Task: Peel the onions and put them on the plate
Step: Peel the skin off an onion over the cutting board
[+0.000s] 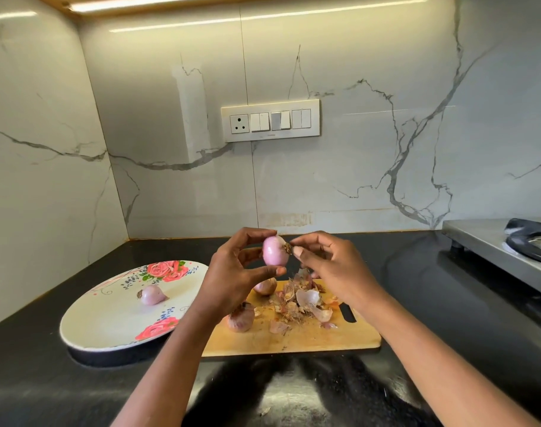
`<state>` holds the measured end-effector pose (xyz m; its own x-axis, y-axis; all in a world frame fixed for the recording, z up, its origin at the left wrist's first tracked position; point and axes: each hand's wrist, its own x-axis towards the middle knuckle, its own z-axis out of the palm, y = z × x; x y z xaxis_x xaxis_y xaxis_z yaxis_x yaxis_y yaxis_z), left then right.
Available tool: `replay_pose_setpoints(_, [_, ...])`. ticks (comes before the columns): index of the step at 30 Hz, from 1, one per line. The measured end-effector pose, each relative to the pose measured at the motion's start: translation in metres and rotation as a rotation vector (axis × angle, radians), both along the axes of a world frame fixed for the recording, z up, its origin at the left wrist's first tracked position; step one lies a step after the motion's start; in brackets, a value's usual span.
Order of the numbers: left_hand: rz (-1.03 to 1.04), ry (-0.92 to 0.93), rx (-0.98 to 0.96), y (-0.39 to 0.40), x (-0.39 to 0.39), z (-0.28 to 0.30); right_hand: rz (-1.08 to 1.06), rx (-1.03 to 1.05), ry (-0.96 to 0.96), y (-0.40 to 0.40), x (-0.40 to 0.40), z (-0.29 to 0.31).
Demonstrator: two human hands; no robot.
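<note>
My left hand (235, 272) holds a peeled pink onion (274, 251) between fingertips and thumb, raised above the wooden cutting board (309, 337). My right hand (327, 260) pinches the brown root tuft at the onion's right end. One peeled onion (152, 294) lies on the white floral plate (108, 322) at the left. Two onions with skin on sit on the board: one (240, 318) near my left wrist, one (265, 286) partly hidden behind my left hand. A heap of onion skins (303, 303) covers the board's middle.
The black countertop (448, 303) runs under everything. A steel stove (503, 245) stands at the right edge. Marble walls close the back and left, with a switch panel (270, 121) on the back wall.
</note>
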<state>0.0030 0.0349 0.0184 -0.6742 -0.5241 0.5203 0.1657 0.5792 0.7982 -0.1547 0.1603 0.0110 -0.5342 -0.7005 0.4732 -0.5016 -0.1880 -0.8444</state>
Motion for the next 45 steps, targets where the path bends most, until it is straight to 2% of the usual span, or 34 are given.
replay_pose_setpoints(6, [0.002,-0.013,-0.022,-0.002,-0.002,-0.001,0.047,-0.072,0.092,-0.002,0.006,-0.001])
replay_pose_setpoints(12, [0.026,-0.004,-0.085,0.0,-0.003,-0.003,-0.019,-0.14,0.182,0.0,0.007,-0.003])
replay_pose_setpoints(26, [-0.031,0.0,-0.009,0.0,-0.003,-0.005,-0.102,-0.157,0.222,-0.002,0.01,-0.004])
replay_pose_setpoints(33, [-0.039,-0.003,-0.004,0.002,-0.005,-0.006,-0.227,-0.18,0.236,-0.006,0.018,-0.005])
replay_pose_setpoints(39, [-0.057,0.009,0.023,0.002,-0.003,-0.003,-0.239,-0.185,0.142,-0.004,0.024,-0.003])
replay_pose_setpoints(45, [-0.06,0.021,0.075,0.001,-0.001,0.0,-0.003,-0.129,-0.134,-0.002,0.011,0.001])
